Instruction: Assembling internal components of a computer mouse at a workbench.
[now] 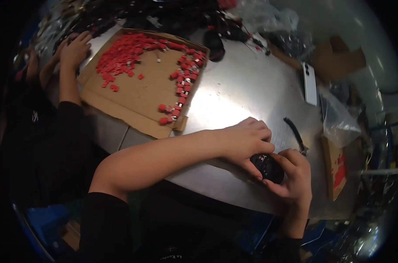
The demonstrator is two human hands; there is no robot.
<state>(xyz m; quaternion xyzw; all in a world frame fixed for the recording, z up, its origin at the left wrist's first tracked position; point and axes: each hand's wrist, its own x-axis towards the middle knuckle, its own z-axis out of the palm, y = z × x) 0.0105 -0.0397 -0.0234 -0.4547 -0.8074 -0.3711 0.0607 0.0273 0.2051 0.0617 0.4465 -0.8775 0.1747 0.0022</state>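
Observation:
Both my hands meet over a small round black part [269, 168] near the front edge of the shiny metal table [238, 87]. My left hand [245, 139] rests on top of the part, fingertips pressing on it. From below and the right, my right hand [295, 173] cups the part, thumb on its upper edge. A tiny red spot shows on the top of the part. A thin black strip [295, 135] lies on the table just beyond my right hand.
A flat cardboard tray [137, 103] with several small red pieces lies at the left. Another person's hand [74, 50] rests at its far left corner. A white phone [309, 82], clear plastic bags [339, 120] and a heap of black parts [172, 15] lie behind.

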